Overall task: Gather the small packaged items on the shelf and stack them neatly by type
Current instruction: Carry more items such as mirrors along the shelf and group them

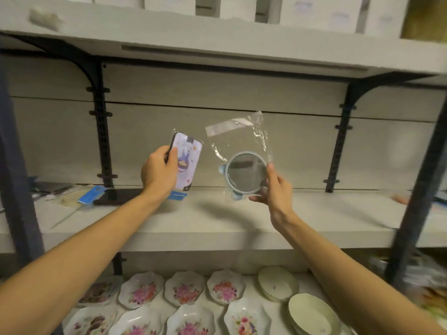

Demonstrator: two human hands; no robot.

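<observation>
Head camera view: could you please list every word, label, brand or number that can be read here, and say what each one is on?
No text can be read in this view.
Phone case in the left hand: cartoon print only, any lettering blurred.
Bagged round mirror in the right hand: white strip on the bag shows no legible print.
White boxes on the top shelf: faint labels, too blurred.
Blue card on the shelf: too blurred.

shelf (217, 221) | left end: blue packet (93, 195), dark flat item (116, 197)
</observation>
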